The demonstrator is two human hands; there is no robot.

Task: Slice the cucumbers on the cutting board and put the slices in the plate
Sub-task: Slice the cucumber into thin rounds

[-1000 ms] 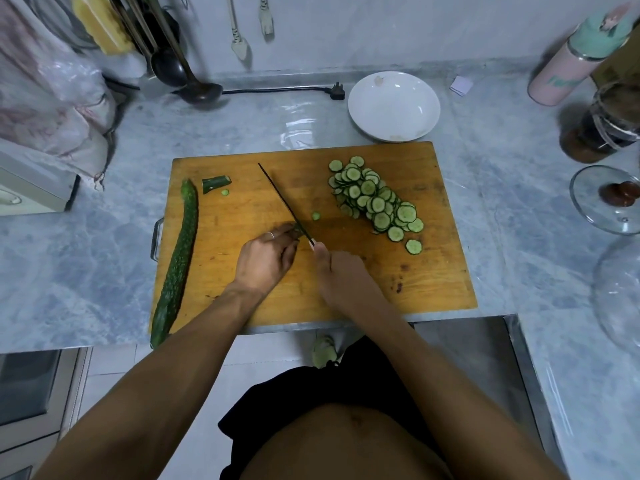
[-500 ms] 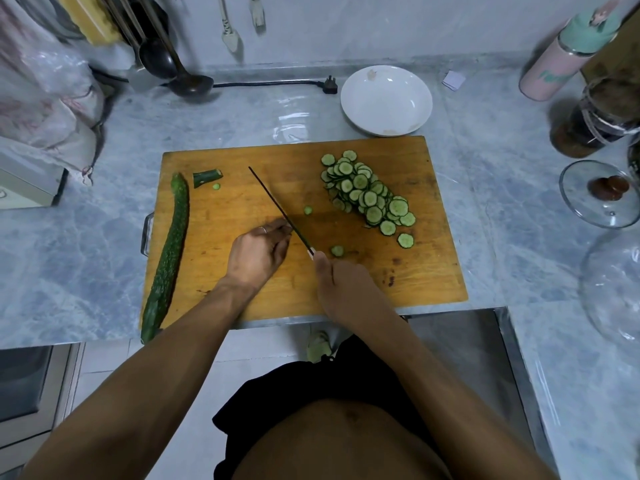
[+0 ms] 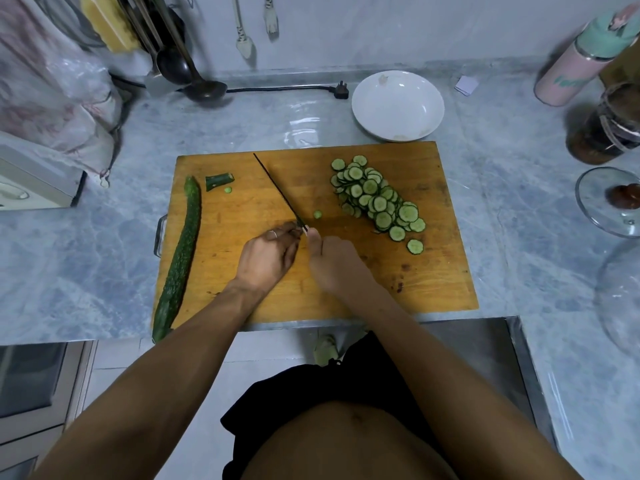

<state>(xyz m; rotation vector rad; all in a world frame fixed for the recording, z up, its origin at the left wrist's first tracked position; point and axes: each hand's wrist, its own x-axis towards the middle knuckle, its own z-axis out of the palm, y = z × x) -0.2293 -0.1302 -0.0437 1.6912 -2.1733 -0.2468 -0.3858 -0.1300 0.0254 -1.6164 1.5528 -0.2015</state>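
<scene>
Hands met mid-board: the right hand [image 3: 334, 263] gripped the knife [image 3: 278, 190], blade running away to the far left, while the left hand [image 3: 268, 256] pinched what looked like a last stub, hidden under its fingertips. The whole cucumber [image 3: 180, 258] lay lengthwise along the board [image 3: 433, 271]'s left edge, nearer the left hand. Slices [image 3: 375, 200] lay piled to the right, with the plate [image 3: 398, 105] just beyond the far edge.

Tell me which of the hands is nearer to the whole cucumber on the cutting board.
Left. The left hand rests mid-board, to the right of the whole cucumber on the board's left edge. The right hand, holding the knife, is further right, beyond the left hand.
</scene>
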